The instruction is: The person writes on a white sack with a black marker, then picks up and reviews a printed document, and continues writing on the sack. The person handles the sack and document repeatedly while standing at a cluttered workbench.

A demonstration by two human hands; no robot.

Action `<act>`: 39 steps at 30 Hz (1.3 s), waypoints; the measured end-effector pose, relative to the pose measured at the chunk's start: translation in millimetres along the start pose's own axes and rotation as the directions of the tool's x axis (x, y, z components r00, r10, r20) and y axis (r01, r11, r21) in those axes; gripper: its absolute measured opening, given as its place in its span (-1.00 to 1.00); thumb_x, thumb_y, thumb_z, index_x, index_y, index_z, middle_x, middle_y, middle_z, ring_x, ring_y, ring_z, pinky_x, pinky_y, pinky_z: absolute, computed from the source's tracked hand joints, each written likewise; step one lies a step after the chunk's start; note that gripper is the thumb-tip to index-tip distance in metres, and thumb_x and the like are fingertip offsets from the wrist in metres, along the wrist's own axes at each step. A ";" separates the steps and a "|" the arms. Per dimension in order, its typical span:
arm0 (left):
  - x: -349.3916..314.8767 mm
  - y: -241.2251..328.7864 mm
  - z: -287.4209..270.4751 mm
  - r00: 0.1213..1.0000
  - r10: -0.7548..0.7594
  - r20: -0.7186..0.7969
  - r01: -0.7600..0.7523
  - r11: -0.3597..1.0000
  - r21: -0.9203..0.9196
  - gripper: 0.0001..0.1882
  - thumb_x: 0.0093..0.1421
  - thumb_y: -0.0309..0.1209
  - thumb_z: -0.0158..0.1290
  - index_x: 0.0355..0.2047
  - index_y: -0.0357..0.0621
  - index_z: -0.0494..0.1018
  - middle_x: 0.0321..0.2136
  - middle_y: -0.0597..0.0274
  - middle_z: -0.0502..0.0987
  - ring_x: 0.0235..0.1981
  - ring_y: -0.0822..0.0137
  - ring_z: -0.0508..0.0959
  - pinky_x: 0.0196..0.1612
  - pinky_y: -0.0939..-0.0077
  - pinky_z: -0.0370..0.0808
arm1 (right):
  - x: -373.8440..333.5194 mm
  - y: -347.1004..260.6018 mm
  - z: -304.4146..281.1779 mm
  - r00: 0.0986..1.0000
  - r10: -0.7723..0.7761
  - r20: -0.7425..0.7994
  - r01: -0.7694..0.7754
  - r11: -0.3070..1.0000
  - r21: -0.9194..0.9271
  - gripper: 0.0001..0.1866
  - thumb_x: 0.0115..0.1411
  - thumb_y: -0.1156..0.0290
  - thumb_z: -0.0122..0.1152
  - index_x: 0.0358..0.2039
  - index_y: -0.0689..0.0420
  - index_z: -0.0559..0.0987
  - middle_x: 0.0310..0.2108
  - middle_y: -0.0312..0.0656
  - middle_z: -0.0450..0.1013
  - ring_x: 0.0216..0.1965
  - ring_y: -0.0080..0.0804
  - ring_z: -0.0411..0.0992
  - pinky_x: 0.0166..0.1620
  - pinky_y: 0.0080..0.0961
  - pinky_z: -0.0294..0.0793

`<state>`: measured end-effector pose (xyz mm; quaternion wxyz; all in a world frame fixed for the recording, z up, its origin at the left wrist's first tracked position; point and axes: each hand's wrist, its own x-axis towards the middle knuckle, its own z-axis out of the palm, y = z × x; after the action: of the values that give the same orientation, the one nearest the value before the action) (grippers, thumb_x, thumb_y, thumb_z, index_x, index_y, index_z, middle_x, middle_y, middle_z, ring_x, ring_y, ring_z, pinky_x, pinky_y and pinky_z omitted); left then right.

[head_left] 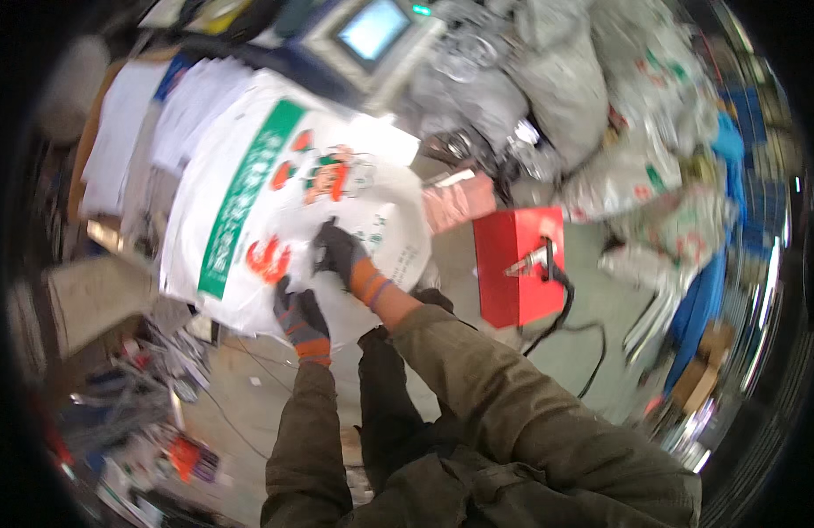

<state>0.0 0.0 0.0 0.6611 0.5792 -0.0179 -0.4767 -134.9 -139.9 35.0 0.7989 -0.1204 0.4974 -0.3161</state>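
A large white woven sack (354,273) with a green band and red-orange pictures lies in front of me. Both my hands wear dark grey gloves with orange cuffs. My left hand (303,321) touches the sack at its near edge, fingers stretched out over the white surface. Higher up and to the right, my right hand (341,253) rests on the sack's printed face with its fingers spread. Motion blur softens the fingertips, and the underside of the sack is hidden.
A red box (521,273) with a black cable stands right of the sack. Beyond sits a device with a lit screen (373,31). Filled grey plastic bags (561,88) pile up at the far right. White papers (125,132) lie at left, above scrap and wires (143,396) on the floor.
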 end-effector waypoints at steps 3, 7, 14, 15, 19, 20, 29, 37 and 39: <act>-26.0 11.7 23.8 0.705 0.535 0.466 -0.583 0.064 0.810 -0.84 0.43 -0.43 0.26 -0.20 -0.31 0.58 0.35 -0.21 0.52 0.28 -0.25 0.52 0.31 -0.06 0.49 | -15.8 -18.7 1.1 0.998 -0.050 -0.030 0.042 0.978 -0.206 -0.62 0.64 0.05 0.16 -0.06 0.10 0.74 -0.39 -0.31 0.53 -0.43 -0.55 0.52 -0.25 -0.50 0.60; -33.5 28.6 33.7 0.771 0.489 0.408 -0.524 0.124 0.842 -0.75 0.41 -0.28 0.33 -0.21 -0.25 0.66 0.38 -0.12 0.53 0.25 -0.25 0.54 0.32 -0.16 0.49 | -27.1 -63.0 15.9 0.888 -0.324 0.327 0.440 0.807 -0.394 -0.59 0.74 0.18 -0.01 0.15 0.22 0.69 -0.34 -0.26 0.60 -0.31 -0.57 0.54 -0.19 -0.53 0.55; -36.6 33.0 39.5 0.812 0.474 0.340 -0.388 0.005 0.922 -0.71 0.37 -0.18 0.34 -0.29 -0.16 0.65 0.37 -0.05 0.58 0.32 -0.22 0.53 0.42 -0.28 0.38 | 56.4 -131.0 41.7 0.717 -0.471 0.514 0.695 0.544 -0.471 -0.65 0.70 0.26 0.05 0.15 0.25 0.65 -0.16 -0.14 0.67 -0.16 -0.38 0.67 -0.06 -0.40 0.70; -39.2 35.4 37.5 0.796 0.503 0.338 -0.376 -0.028 0.926 -0.71 0.38 -0.17 0.33 -0.29 -0.16 0.65 0.39 -0.04 0.56 0.34 -0.21 0.51 0.44 -0.29 0.35 | 63.6 -134.5 39.3 0.749 -0.486 0.450 0.659 0.621 -0.424 -0.66 0.68 0.22 0.09 0.14 0.22 0.65 -0.16 -0.14 0.66 -0.22 -0.39 0.66 -0.13 -0.35 0.74; -44.0 26.7 39.2 0.765 0.572 0.296 -0.288 -0.107 0.952 -0.65 0.43 -0.10 0.30 -0.30 -0.14 0.61 0.47 0.03 0.50 0.42 -0.15 0.48 0.54 -0.36 0.22 | 85.5 -141.1 21.4 0.794 -0.431 0.428 0.603 0.645 -0.469 -0.70 0.63 0.18 0.24 0.08 0.15 0.69 -0.14 -0.21 0.71 -0.20 -0.42 0.65 -0.18 -0.36 0.69; -41.6 22.7 41.5 0.764 0.581 0.281 -0.265 -0.115 0.957 -0.65 0.43 -0.10 0.29 -0.30 -0.13 0.60 0.47 0.04 0.50 0.42 -0.14 0.48 0.54 -0.37 0.22 | 84.5 -141.3 17.0 0.717 -0.465 0.519 0.696 0.520 -0.496 -0.74 0.63 0.22 0.25 0.04 0.16 0.68 -0.17 -0.22 0.70 -0.23 -0.45 0.64 -0.20 -0.41 0.65; -37.4 19.1 45.0 0.764 0.586 0.269 -0.235 -0.136 0.962 -0.65 0.42 -0.12 0.26 -0.26 -0.20 0.60 0.50 -0.09 0.45 0.48 -0.23 0.42 0.56 -0.40 0.17 | 6.2 -89.0 34.2 0.552 -0.332 0.765 0.826 0.345 -0.446 -0.77 0.37 0.65 0.42 0.00 0.19 0.66 -0.06 -0.18 0.65 0.00 -0.38 0.65 0.08 -0.43 0.64; -39.3 19.7 47.7 0.764 0.593 0.255 -0.228 -0.123 0.966 -0.67 0.40 -0.14 0.25 -0.31 -0.17 0.59 0.53 -0.09 0.42 0.52 -0.19 0.39 0.55 -0.50 0.14 | 37.2 -43.5 28.4 0.311 -0.447 0.839 0.913 -0.105 -0.395 -0.78 0.32 0.53 0.49 -0.06 0.14 0.65 -0.14 -0.10 0.65 -0.11 0.00 0.68 0.16 -0.17 0.70; -39.2 19.0 46.6 0.768 0.589 0.253 -0.230 -0.115 0.966 -0.68 0.40 -0.14 0.25 -0.31 -0.16 0.58 0.53 -0.09 0.42 0.53 -0.16 0.39 0.55 -0.48 0.14 | 46.1 -38.9 24.6 0.233 -0.436 0.869 0.939 -0.133 -0.318 -0.76 0.30 0.50 0.48 -0.06 0.13 0.63 -0.22 -0.10 0.64 -0.15 0.09 0.66 0.38 0.18 0.56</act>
<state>-36.7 -11.7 50.9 0.1909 0.8829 -0.4288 -0.0144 -114.4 -201.8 33.2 0.3731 -0.8312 0.1892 -0.3661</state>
